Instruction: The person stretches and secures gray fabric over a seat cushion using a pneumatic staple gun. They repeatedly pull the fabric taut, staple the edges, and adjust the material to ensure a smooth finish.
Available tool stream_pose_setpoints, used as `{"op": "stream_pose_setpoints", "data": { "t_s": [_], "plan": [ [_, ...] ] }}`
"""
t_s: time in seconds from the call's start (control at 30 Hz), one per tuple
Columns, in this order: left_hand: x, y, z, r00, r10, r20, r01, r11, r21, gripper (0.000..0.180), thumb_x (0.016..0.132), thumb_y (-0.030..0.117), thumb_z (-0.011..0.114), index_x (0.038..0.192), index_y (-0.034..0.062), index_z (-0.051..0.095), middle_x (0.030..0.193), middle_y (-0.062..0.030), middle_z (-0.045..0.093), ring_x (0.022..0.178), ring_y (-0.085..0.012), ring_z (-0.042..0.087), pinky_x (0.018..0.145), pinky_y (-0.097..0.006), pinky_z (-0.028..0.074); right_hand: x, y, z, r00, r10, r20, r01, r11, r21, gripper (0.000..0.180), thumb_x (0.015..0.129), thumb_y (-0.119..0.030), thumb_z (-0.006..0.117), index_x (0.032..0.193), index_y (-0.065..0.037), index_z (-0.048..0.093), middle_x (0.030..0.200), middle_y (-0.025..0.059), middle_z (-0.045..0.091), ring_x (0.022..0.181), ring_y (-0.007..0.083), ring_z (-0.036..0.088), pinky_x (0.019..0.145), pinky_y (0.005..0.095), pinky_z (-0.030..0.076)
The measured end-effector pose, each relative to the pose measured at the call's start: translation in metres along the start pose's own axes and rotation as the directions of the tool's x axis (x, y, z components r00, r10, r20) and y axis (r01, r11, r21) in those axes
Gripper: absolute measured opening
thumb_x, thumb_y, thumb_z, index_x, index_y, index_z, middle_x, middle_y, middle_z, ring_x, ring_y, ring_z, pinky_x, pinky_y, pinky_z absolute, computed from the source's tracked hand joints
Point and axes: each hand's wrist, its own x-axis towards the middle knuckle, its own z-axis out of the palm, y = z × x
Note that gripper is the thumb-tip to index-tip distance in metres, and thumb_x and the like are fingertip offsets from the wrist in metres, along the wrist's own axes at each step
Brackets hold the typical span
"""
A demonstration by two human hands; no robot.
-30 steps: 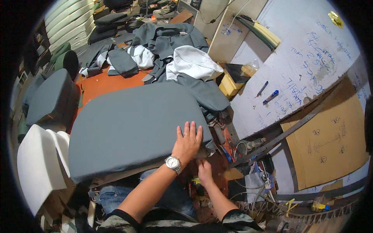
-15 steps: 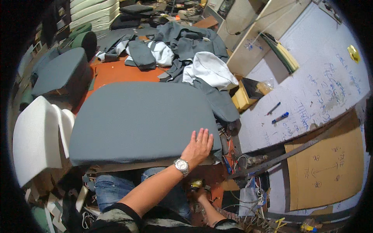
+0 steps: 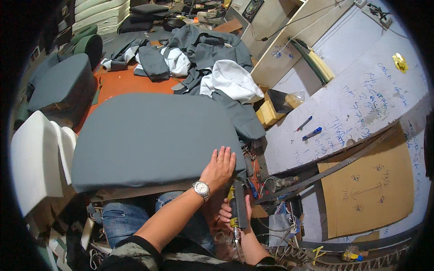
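Note:
A large grey fabric-covered cushion panel (image 3: 153, 140) with a rounded far edge lies in front of me, above my knees. My left hand (image 3: 218, 166) rests flat on its near right corner, fingers out and close together, with a watch (image 3: 201, 188) on the wrist. Just beyond that corner's edge, my right hand (image 3: 224, 212) is wrapped around a yellow and dark pneumatic staple gun (image 3: 239, 205). The tool stands roughly upright, its nose close to the cushion's near right edge, and an air hose (image 3: 237, 237) runs down from it. Whether the nose touches the cushion cannot be seen.
White foam pieces (image 3: 34, 158) stand at left, before another grey upholstered piece (image 3: 61, 86). Grey and white fabric (image 3: 230, 81) lies heaped beyond the cushion. To the right are a white board (image 3: 334, 113) with pens, a cardboard sheet (image 3: 368, 185), a metal bar and coiled hose.
My right hand has brought the staple gun up from low beside my leg to the cushion's near right edge. My left hand stays flat on the corner. The whole view has shifted slightly.

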Motion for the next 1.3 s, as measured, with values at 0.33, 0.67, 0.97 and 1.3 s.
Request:
{"op": "stream_pose_setpoints", "data": {
  "t_s": [0.33, 0.67, 0.97, 1.3],
  "plan": [
    [0.001, 0.0, 0.001, 1.0, -0.004, -0.02, 0.004, 1.0, 0.008, 0.048, 0.101, 0.02, 0.049, 0.144, -0.0029, 0.052, 0.149, -0.0266, 0.053, 0.139, -0.0412, 0.052, 0.114, -0.054, 0.044, 0.014, -0.004, -0.045, 0.976, 0.001, -0.216, 0.0, 1.0, 0.005, 0.058, 0.1, -0.063, 0.05, 0.105, -0.008, 0.068, 0.084, 0.01, 0.063, 0.072, 0.0246, 0.059, 0.064, 0.0403, 0.047],
    [0.002, -0.003, -0.001, 0.999, -0.019, -0.026, 0.019, 1.0, 0.011, 0.048, 0.102, 0.022, 0.047, 0.142, -0.0029, 0.054, 0.148, -0.0269, 0.055, 0.137, -0.042, 0.054, 0.113, -0.054, 0.044, 0.024, -0.022, -0.043, 0.953, 0.102, -0.286, -0.122, 0.991, -0.054, 0.074, 0.09, -0.082, 0.05, 0.09, -0.009, 0.064, 0.082, 0.0049, 0.058, 0.073, 0.0225, 0.058, 0.057, 0.0383, 0.046],
    [-0.046, -0.085, -0.067, 0.938, 0.008, 0.348, 0.155, 0.885, -0.438, 0.082, 0.088, 0.05, 0.075, 0.155, 0.0164, 0.043, 0.166, -0.0117, 0.035, 0.154, -0.0372, 0.03, 0.122, -0.059, 0.029, -0.011, -0.014, -0.055, 0.756, -0.033, -0.654, -0.305, 0.866, -0.396, 0.063, 0.102, -0.068, 0.049, 0.102, -0.007, 0.065, 0.076, 0.0052, 0.063, 0.065, 0.0204, 0.062, 0.055, 0.0367, 0.049],
    [-0.245, -0.211, -0.169, 0.767, -0.582, 0.27, 0.576, 0.81, 0.111, 0.076, 0.074, 0.006, 0.08, 0.145, 0.0213, 0.058, 0.158, -0.0071, 0.049, 0.148, -0.0349, 0.041, 0.122, -0.054, 0.031, -0.006, 0.011, -0.103, 0.65, -0.288, -0.703, -0.583, -0.782, -0.219, 0.048, 0.106, -0.045, 0.055, 0.116, 0.0, 0.067, 0.096, 0.0104, 0.072, 0.084, 0.0172, 0.072, 0.068, 0.0348, 0.058]
  ]
}}
